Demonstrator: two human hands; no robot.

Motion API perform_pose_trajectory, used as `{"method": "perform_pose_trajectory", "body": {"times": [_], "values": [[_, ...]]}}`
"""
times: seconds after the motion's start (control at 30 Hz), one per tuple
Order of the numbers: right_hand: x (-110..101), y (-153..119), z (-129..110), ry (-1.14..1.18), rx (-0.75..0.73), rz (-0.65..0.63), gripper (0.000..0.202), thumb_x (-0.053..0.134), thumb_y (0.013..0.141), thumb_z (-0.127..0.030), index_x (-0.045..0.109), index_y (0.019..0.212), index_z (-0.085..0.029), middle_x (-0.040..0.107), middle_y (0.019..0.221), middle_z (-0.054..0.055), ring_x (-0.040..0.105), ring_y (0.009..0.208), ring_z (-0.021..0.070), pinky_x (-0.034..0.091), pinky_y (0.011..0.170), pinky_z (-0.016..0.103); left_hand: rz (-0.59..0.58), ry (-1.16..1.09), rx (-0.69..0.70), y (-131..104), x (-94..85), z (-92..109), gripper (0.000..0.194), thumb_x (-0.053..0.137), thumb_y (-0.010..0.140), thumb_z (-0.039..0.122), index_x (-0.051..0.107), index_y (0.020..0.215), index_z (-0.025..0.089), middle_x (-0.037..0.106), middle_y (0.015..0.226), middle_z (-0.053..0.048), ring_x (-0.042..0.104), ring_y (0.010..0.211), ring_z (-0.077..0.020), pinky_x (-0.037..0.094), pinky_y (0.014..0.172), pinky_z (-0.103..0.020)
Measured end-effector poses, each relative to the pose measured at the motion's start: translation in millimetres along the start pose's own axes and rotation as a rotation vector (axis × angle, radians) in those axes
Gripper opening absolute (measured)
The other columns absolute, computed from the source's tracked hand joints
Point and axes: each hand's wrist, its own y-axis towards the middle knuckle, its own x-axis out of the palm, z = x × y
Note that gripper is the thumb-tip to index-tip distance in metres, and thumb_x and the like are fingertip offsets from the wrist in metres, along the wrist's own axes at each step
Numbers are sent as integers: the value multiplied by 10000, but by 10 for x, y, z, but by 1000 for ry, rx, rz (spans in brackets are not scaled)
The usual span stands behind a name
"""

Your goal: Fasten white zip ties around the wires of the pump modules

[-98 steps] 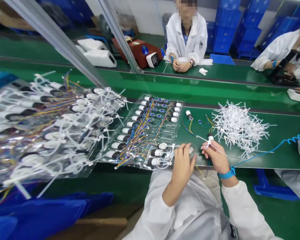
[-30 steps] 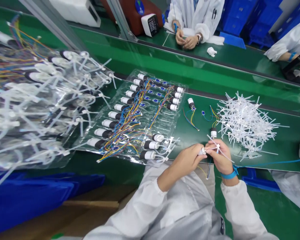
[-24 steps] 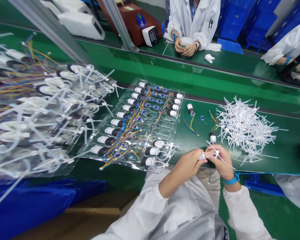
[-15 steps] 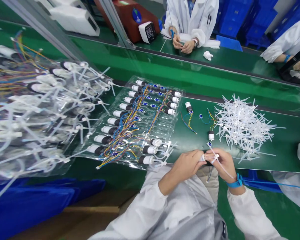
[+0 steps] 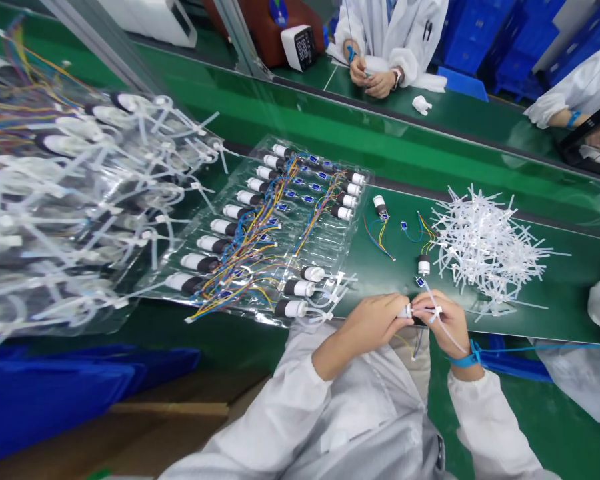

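My left hand (image 5: pixel 373 325) is closed around a small white cylindrical part (image 5: pixel 407 311), mostly hidden by the fingers. Touching its other end, my right hand (image 5: pixel 446 325) pinches a white tube piece (image 5: pixel 436 312) with a connector, whose long ends stick out up and down. Thin wires (image 5: pixel 416 345) hang below the hands. Just beyond the fingers lie a small blue board (image 5: pixel 420 281) and a white-and-black motor (image 5: pixel 423 265) with wires. Another wired motor (image 5: pixel 380 205) and a second blue board (image 5: pixel 404 226) rest farther back.
A heap of white tube pieces (image 5: pixel 485 247) lies at right. Left of my hands, a clear plastic tray (image 5: pixel 325 233) holds rows of wired motors. Bagged parts with tubes (image 5: pixel 80 200) pile up far left. Across a clear partition, two people in white coats work at the green bench (image 5: pixel 460 123).
The view has shifted slightly, so the bench items appear a little higher. Both hands stay together at the part, and a yellow wire now shows below them.
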Motion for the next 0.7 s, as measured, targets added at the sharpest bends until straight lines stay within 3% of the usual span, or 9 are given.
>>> {"method": "perform_pose_trajectory", "body": {"times": [0.43,0.7], "values": [[-30,58,42,-9,-77,-86,91,863,996,-379,922,984,-312,867,968,78,812,881,280,669,826,423,-59,57,-9,0,-39,6,224,561,1161,416,638,1096,215,745,992,-75,747,932,-290,516,813,-359],[-14,47,54,31,-65,-37,75,817,1034,-326,883,1025,-292,849,1019,74,798,954,275,656,906,433,7,47,-46,17,-35,47,232,561,1159,427,619,1066,223,759,943,-50,738,860,-273,469,757,-346]]}}
